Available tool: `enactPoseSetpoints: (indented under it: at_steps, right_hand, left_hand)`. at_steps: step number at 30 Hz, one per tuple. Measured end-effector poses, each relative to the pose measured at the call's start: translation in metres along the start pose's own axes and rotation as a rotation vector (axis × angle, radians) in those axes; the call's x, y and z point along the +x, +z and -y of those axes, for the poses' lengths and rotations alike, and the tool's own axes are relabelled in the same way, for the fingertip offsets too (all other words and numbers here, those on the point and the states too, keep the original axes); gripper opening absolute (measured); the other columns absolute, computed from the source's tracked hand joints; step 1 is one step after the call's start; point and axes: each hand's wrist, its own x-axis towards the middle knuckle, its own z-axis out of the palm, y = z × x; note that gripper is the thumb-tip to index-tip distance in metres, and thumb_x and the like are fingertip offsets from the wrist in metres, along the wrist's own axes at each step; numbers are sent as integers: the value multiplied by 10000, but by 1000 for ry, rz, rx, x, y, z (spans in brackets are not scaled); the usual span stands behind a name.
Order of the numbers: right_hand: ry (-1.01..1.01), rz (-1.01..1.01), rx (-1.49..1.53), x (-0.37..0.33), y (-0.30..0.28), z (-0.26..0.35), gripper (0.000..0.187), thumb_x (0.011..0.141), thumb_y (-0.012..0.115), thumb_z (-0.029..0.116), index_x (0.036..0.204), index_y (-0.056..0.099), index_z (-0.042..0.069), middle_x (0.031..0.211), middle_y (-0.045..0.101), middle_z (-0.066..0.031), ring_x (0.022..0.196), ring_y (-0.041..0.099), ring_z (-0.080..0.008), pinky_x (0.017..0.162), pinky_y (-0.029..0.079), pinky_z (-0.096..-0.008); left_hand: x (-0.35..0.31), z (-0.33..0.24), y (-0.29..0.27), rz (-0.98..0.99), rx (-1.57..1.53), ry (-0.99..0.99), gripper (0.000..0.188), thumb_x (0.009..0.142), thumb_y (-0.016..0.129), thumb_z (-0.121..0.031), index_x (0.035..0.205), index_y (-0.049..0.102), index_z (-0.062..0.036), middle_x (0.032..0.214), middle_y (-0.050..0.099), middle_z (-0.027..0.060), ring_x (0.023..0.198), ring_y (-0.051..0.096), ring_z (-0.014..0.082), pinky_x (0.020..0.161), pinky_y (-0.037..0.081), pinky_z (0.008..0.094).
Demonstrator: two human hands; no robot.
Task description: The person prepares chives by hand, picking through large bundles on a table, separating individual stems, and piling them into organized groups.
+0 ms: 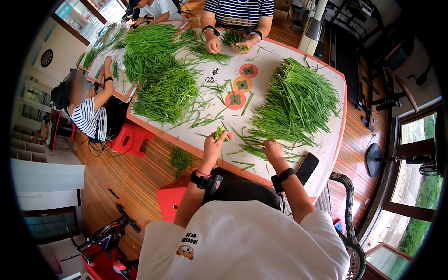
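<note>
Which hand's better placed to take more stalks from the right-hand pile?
Right, most likely: the right hand is at the near edge of the green stalk pile, while the left hand is farther away and holds a small bunch.

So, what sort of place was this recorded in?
Probably a home or community recreation room, judging by the long black treadmill, what looks like a black upright exercise bike and the round black dartboard.
</note>
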Motion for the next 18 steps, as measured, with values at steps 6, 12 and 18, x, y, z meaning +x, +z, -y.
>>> enactPoseSetpoints:
  at_steps: [6,12,18]
  right_hand:
    - [43,-12,-45,0,9,0,152,739,625,240,829,601,121,889,574,-100,745,603,-313,614,474,-427]
    - [13,-18,-96,9,15,-5,170,763,615,234,869,573,108,940,560,-116,714,612,-316,592,482,-426]
    - [2,-47,-45,9,14,-1,148,769,619,198,864,570,95,931,576,-109,714,615,-309,579,484,-409]
  left_hand:
    - [0,11,-2,-46,-114,-25,282,920,474,-208,806,610,11,817,652,64,777,555,131,837,385,278]
    - [4,13,-2,-150,-36,63,284,912,490,-209,817,611,29,847,657,95,784,572,135,805,400,285]
    - [-2,2,3,-131,-305,-104,279,907,500,-212,838,619,31,695,594,44,661,538,96,603,415,266]
